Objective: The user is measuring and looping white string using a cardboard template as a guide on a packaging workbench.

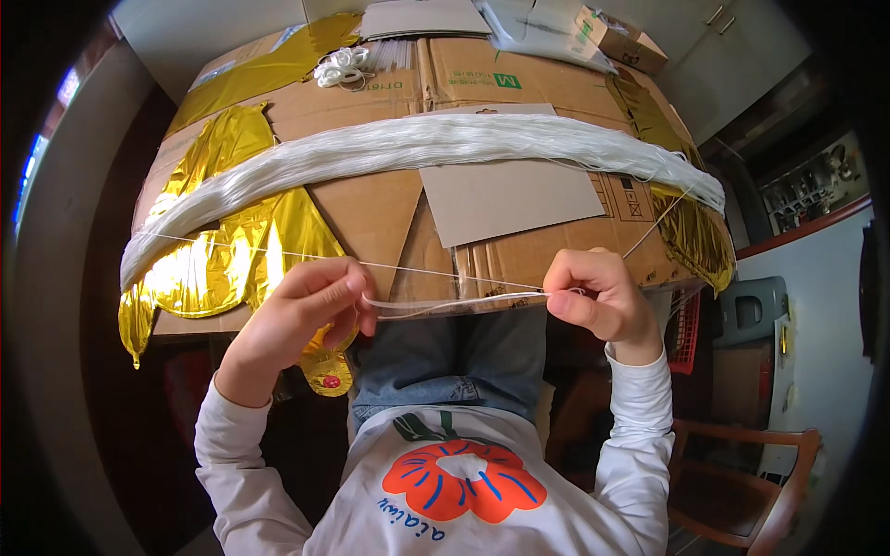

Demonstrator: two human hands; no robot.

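My left hand (320, 295) and my right hand (598, 293) are raised over the near edge of the cardboard. Between them runs a doubled white thread (454, 302), slightly slack near the left fingers. Its right end is pinched between my right thumb and curled forefinger. My left thumb and fingers are closed at its other end, where the grip is partly hidden. A thin strand also stretches from the left end of the long hank of white thread (417, 141) to my right hand. That hank lies in an arc across the table.
Flat gold foil balloons (209, 250) lie under the hank at both ends. A grey card (514, 202) rests on the brown cardboard (371, 199). Farther back are a small bundle of white loops (341, 67), clear sticks (394, 56) and an open box (619, 42). A wooden chair (742, 482) stands at right.
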